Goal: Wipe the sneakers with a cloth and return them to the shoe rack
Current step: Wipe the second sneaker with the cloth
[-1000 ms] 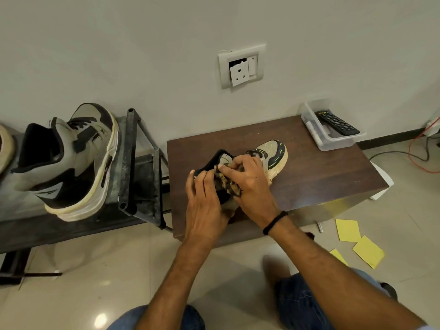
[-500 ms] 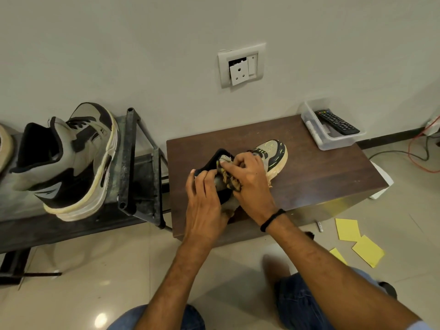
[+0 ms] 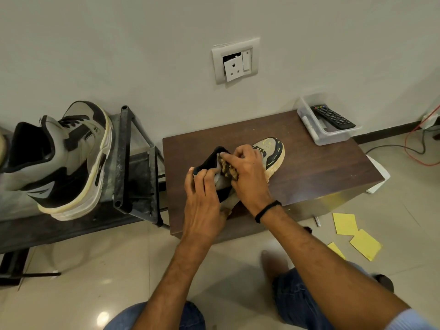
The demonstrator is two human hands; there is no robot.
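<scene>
A grey and black sneaker [image 3: 272,152] lies on the low brown table [image 3: 319,167], toe pointing to the far right. My left hand [image 3: 202,201] holds its heel, fingers curled over the black collar. My right hand [image 3: 247,175] grips a brownish cloth [image 3: 227,169] and presses it against the sneaker's side near the collar. The matching sneaker [image 3: 64,158] stands on the dark metal shoe rack [image 3: 128,182] at the left, toe toward the wall.
A clear plastic tray [image 3: 326,136] with a black remote [image 3: 332,116] sits at the table's far right corner. Yellow paper notes [image 3: 345,223] lie on the tiled floor to the right. Cables [image 3: 414,148] run along the wall. My knees are below.
My right hand has moved the cloth a little up and to the left along the sneaker, toward the collar. The left hand and the sneaker have stayed in place.
</scene>
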